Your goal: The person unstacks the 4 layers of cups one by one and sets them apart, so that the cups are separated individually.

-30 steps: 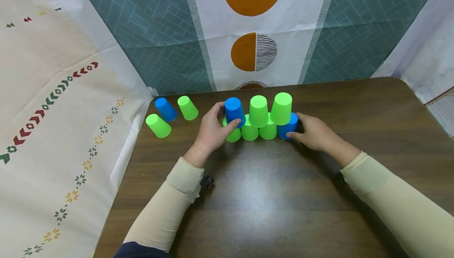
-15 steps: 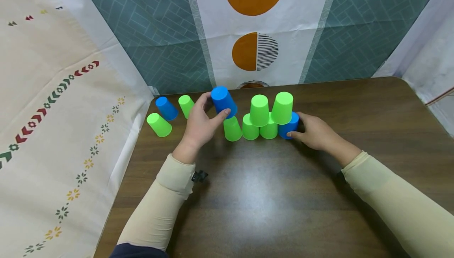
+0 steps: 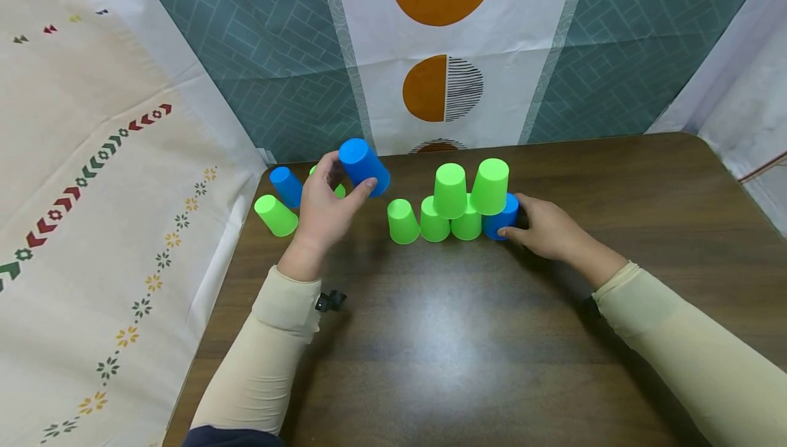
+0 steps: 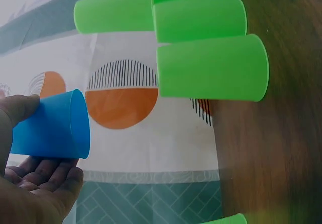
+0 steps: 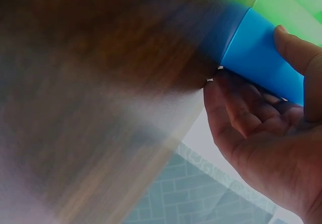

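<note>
Since the earlier frames, the tilted blue plastic cup [image 3: 363,168] has travelled leftward and away from the row with the left hand [image 3: 322,211], while the right hand [image 3: 544,228] has stayed at the other end. That cup is now in the air, mouth downward, left of the leftmost green cup [image 3: 402,221]; the left thumb lies on one side and the fingers on the other, parted by the cup's width. The right thumb and fingers are about the lower blue cup [image 3: 501,220], in a similarly wide grip. Thin walls suggest the cups are light, fairly stiff, smooth enough to slip and easily knocked; a gentle hold low on the sides, near the wider rim, should serve without denting them. Between the leftmost green cup and the lower blue cup stand two more green cups, with two upper green cups bridging the right-hand three bases. Behind and beside the left hand, a loose blue cup [image 3: 284,186] and two loose green cups leave little room leftward. The table's far edge [image 3: 565,151] runs close behind the cups, before the patterned cloth [image 3: 424,88]; broad bare wood on the table [image 3: 443,372] lies toward the person.
</note>
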Action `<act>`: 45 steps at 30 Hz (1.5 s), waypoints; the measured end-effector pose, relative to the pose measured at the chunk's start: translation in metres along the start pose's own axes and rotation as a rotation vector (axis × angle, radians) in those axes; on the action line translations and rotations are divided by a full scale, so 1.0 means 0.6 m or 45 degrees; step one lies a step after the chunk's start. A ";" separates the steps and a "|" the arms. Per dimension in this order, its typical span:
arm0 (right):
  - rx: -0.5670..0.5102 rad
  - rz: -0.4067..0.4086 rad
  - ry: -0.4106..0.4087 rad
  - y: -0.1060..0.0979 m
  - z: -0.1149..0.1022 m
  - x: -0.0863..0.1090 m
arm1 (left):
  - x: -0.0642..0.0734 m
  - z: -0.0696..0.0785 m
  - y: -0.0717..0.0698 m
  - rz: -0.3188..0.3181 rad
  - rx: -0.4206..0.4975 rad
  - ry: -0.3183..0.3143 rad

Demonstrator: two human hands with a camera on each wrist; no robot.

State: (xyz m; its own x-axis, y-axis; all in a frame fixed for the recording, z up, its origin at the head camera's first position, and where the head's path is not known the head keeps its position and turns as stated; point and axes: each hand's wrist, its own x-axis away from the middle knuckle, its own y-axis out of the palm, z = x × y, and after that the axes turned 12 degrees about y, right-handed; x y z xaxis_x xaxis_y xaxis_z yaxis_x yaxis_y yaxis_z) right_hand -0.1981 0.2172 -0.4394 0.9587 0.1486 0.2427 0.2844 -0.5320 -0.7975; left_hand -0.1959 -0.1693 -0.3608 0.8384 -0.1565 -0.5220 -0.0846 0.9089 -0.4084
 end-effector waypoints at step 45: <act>0.010 -0.008 0.006 -0.004 0.005 -0.007 | 0.080 -0.164 -0.094 0.007 -0.275 -0.487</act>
State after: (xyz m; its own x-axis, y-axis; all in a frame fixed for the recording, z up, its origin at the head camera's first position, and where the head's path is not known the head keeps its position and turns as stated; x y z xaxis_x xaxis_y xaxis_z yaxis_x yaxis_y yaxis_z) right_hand -0.2027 0.2200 -0.4401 0.9568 0.1477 0.2503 0.2904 -0.5248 -0.8001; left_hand -0.2040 -0.2661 -0.4367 0.9732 0.0395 -0.2265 -0.1662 0.8013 -0.5746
